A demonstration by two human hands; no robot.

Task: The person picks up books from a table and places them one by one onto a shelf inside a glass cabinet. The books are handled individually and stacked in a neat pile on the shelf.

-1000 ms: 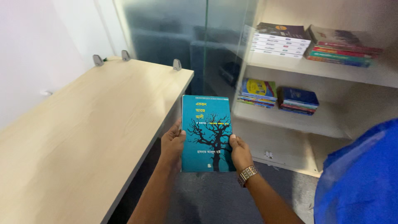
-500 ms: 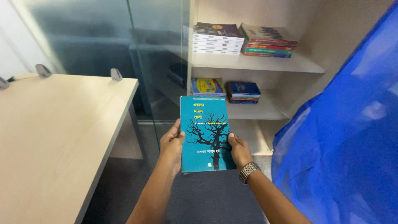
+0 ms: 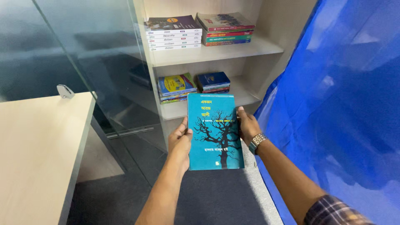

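Both hands are holding one teal book (image 3: 214, 131) upright, cover facing the camera, bare black tree drawn on it. Left hand (image 3: 181, 143) is gripping the left edge, thumb lying on the cover, fingers hidden behind. Right hand (image 3: 248, 125) is clamping the right edge, fingertips wrapping the front; a metal wristwatch (image 3: 257, 141) is sitting on that wrist, and a plaid sleeve (image 3: 333, 210) is showing near the bottom right.

Change since a second ago: the view is swinging right. The pale wooden desk (image 3: 37, 150) is sliding off to the left, and the glass partition (image 3: 87, 62) is now filling the upper left. The shelf unit (image 3: 216, 54) is coming to the centre and looking closer. The grip on the book is staying the same throughout; only the body is turning. So the book is now sitting directly in front of the shelves, overlapping the front edge of the lower one.

Far upper shelf: a white-spined book stack (image 3: 173, 32) on the left, a colourful stack (image 3: 226, 28) on the right. Lower shelf: a yellow-and-blue stack (image 3: 176, 86) and a dark blue stack (image 3: 213, 81), just beyond the held book's top edge. Blue sheeting (image 3: 346, 112) is covering the right side. Dark grey carpet (image 3: 112, 200) is showing below.
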